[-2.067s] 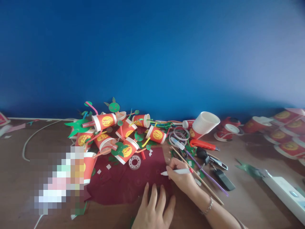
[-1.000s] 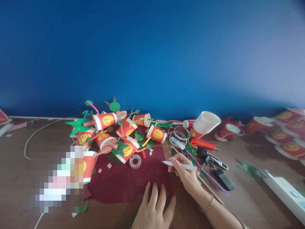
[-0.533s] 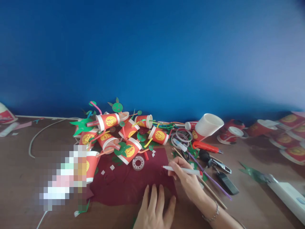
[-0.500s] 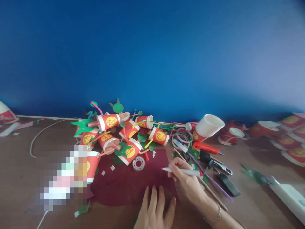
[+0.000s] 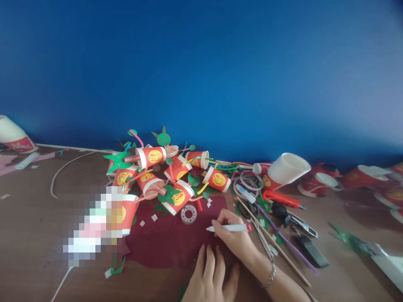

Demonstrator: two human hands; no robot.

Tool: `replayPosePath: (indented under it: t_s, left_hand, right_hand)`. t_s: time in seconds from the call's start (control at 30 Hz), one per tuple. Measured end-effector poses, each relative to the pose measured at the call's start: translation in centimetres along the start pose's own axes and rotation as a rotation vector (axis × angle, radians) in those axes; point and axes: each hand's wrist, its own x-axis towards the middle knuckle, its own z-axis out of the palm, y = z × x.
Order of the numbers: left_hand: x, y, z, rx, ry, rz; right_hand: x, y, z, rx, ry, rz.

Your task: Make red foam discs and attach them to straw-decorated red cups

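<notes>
A white marker with a red end [image 5: 236, 227] is pinched in my right hand [image 5: 234, 237], its red tip pointing left, low over the dark red sheet [image 5: 166, 247]. Whether the tip touches the sheet I cannot tell. My left hand [image 5: 212, 277] lies with spread fingers on the sheet's lower right part. A white tape ring [image 5: 189, 214] and a few small white scraps [image 5: 154, 217] rest on the sheet. Just behind are several red and white paper cups [image 5: 178, 197] with green paper shapes and bent straws.
To the right are a cup stack [image 5: 288, 168], an orange cutter [image 5: 281, 198], scissors [image 5: 262, 237], a wooden stick [image 5: 277, 245], a purple straw [image 5: 288, 243] and a black key fob [image 5: 311, 250]. A cable [image 5: 55, 178] lies left. A blue wall [image 5: 201, 75] stands behind.
My right hand has moved left and slightly down with the marker, nearer my left hand, uncovering the scissors. The whole scene has shifted a little to the right in view.
</notes>
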Motion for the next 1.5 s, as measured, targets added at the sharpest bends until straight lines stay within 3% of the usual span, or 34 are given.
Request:
replayPosePath:
  t_s: [0.57,1.13,1.3,1.5]
  left_hand:
    - [0.39,0.05,-0.25,-0.024,0.047,-0.045]
    - [-0.51,0.13,0.18,-0.007,-0.060,0.043]
    - [-0.35,0.19,0.11,-0.011,-0.001,0.012]
    - [-0.35,0.09,0.08,-0.019,-0.041,0.018]
  right_hand:
    - [-0.29,0.70,0.56,-0.118,0.018,-0.006]
    - [-0.28,0.42,0.49,-0.129,-0.013,-0.036]
    - [-0.29,0.36,0.33,-0.094,-0.022,-0.026]
    - [-0.29,0.34,0.01,-0.035,0.040,-0.003]
